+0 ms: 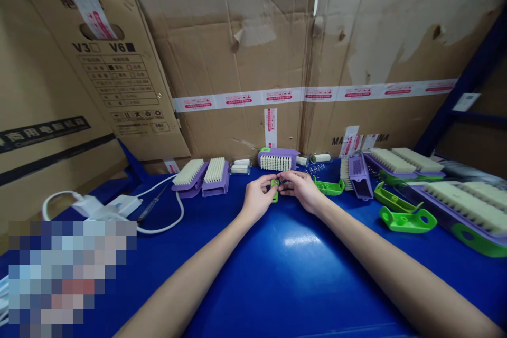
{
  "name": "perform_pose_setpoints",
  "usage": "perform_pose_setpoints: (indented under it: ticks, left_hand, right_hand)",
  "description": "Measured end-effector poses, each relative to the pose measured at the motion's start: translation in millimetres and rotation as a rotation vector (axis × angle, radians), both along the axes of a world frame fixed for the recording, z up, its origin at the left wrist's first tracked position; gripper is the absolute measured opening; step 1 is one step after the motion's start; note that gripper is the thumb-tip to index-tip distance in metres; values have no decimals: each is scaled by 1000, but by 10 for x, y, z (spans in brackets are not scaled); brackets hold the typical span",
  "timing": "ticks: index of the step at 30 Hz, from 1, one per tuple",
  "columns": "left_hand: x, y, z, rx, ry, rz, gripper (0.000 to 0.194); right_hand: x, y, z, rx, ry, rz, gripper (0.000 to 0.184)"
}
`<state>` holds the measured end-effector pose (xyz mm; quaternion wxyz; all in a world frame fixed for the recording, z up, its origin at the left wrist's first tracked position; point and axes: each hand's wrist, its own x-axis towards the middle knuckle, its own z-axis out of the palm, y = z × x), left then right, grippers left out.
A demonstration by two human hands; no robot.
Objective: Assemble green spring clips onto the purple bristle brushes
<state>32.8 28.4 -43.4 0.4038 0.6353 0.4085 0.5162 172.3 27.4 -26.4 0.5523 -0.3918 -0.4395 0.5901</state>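
The green part [274, 197] is directly between the two hands, above the blue work surface [293, 274]. The left hand [257, 198] holds it in a narrow pinch. The right hand [299, 188] has its fingers drawn together at the part's right edge; whether they grip the part or a smaller item cannot be told.

Handling: the part is probably moulded plastic, therefore light and stiff. Its glossy finish may be slippery under dry fingertips. Thin edges, if present, are likely the weakest area; avoid twisting them. Recommended hold: thumb and forefinger on opposite long edges, leaving the face and the hole near its lower end uncovered.

Adjacent items: a purple brush [276, 162] lies just beyond both hands. Metal springs [316, 169] lie beyond the right hand, slightly to its right; these are probably springy and prone to tangling. A green handle piece [330, 188] rests just right of the right hand.
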Motion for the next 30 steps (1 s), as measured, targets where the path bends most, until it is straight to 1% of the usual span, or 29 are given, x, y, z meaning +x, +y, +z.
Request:
perform_pose_setpoints:
  ticks: [6, 10, 16, 20, 25, 30]
  left_hand:
    - [2, 2, -8, 7, -10, 2, 28]
    - [0, 3, -9, 7, 17, 6, 29]
    - [-2, 13, -25, 36, 2, 0, 28]
    - [-3, 19, -35, 49, 31, 21, 29]
    - [-10, 26, -20, 58, 23, 71, 29]
    - [-37, 46, -1, -7, 57, 158, 29]
  right_hand:
    - [-11, -9, 0, -15, 10, -25, 16]
    - [-18, -11, -6, -24, 33, -26, 19]
    - [-20, -12, -23, -35, 24, -16, 16]
    - [-19, -13, -22, -40, 33, -10, 15]
    - [-1, -35, 15, -44, 57, 81, 24]
    - [4, -51, 25, -24, 50, 160, 31]
